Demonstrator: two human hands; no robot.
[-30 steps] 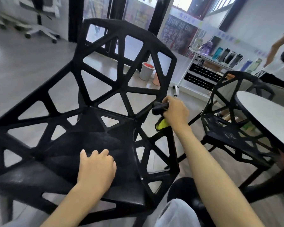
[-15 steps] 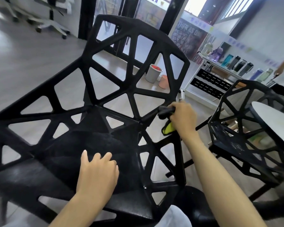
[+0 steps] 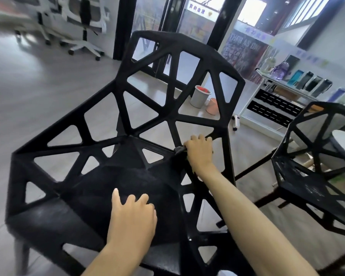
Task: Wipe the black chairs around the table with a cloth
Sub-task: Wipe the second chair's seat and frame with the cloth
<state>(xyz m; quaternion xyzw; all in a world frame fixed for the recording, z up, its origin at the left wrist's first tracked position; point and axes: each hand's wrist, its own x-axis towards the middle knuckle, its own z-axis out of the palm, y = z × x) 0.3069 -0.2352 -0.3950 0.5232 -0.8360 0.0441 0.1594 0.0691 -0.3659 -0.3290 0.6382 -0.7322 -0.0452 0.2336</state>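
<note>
Right hand (image 3: 199, 151) gripping the cloth (image 3: 179, 150), sliding inward along the chair (image 3: 126, 148) strut — left hand (image 3: 132, 216) still resting open on seat, wiping's progressing.

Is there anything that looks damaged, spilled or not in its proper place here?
Nothing stands out. The near black chair stands upright with its lattice whole; the left hand rests on its seat and the right hand holds a dark cloth against its side frame.

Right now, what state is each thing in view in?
near black chair: upright, being wiped.
left hand: resting on the chair seat, holding nothing.
right hand: grip closed on the cloth, at a strut on the chair's right side.
cloth: bunched, mostly hidden under the hand.
second black chair: upright beside the table, untouched.
grey bucket: upright on the floor.
</note>
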